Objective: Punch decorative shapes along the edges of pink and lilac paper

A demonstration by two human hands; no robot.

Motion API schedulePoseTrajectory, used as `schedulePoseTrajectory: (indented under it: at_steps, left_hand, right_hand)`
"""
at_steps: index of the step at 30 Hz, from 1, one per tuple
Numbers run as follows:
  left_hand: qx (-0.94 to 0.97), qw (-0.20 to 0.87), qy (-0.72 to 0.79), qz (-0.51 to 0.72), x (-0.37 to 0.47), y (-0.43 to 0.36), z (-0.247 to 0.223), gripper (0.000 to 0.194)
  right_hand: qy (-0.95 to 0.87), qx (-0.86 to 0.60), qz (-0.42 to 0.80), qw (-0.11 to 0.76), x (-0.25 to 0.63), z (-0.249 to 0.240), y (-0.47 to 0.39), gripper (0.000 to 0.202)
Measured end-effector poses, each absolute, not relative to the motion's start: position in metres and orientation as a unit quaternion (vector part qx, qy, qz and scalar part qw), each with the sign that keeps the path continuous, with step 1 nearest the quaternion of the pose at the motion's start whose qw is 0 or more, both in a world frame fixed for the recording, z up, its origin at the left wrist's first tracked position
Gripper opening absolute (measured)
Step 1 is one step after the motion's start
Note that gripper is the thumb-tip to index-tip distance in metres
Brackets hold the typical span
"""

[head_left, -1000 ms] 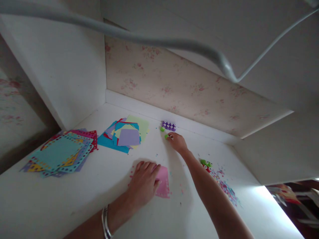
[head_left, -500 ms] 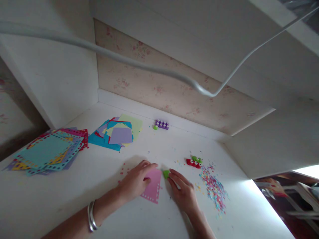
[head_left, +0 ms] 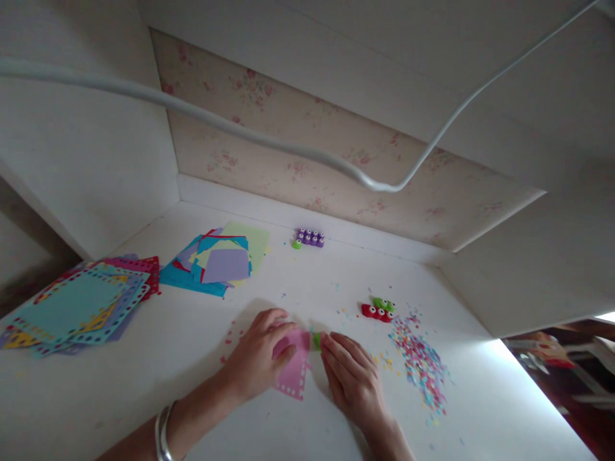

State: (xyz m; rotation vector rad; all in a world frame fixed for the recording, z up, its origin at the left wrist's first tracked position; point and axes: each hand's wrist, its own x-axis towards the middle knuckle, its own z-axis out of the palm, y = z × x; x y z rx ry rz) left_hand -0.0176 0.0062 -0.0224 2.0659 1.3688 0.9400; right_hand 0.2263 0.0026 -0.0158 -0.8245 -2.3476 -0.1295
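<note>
Here, from afar, I see my left grip resting open on the bench's pink sheet, likely floppy and best steadied near an edge, while just right of it my right grip pinches a green piece, probably light, stiff and surest by its sides.

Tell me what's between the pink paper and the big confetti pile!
The head view shows the right hand, fingers on a green toy, then some yellow bits.
</note>
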Motion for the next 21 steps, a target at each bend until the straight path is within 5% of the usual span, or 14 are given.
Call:
schedulePoseTrajectory:
  at_steps: [3,9,15,21]
  left_hand:
    - [0.769,0.2,0.498,0.348,-0.017,0.0,-0.008,0.026]
    - [0.771,0.296,0.455,0.333,-0.016,-0.01,0.012,0.017]
    - [0.731,0.387,0.449,0.338,-0.015,-0.012,0.014,0.022]
    - [0.759,0.316,0.455,0.343,-0.012,-0.01,0.003,0.027]
  right_hand:
    - [-0.903,-0.29,-0.04,0.315,0.214,-0.011,-0.003,0.041]
    - [-0.921,-0.246,-0.01,0.303,0.192,-0.006,-0.013,0.02]
    - [-0.923,-0.224,0.0,0.314,0.192,-0.007,-0.017,0.022]
    - [-0.91,-0.229,0.036,0.343,0.2,-0.012,-0.013,0.027]
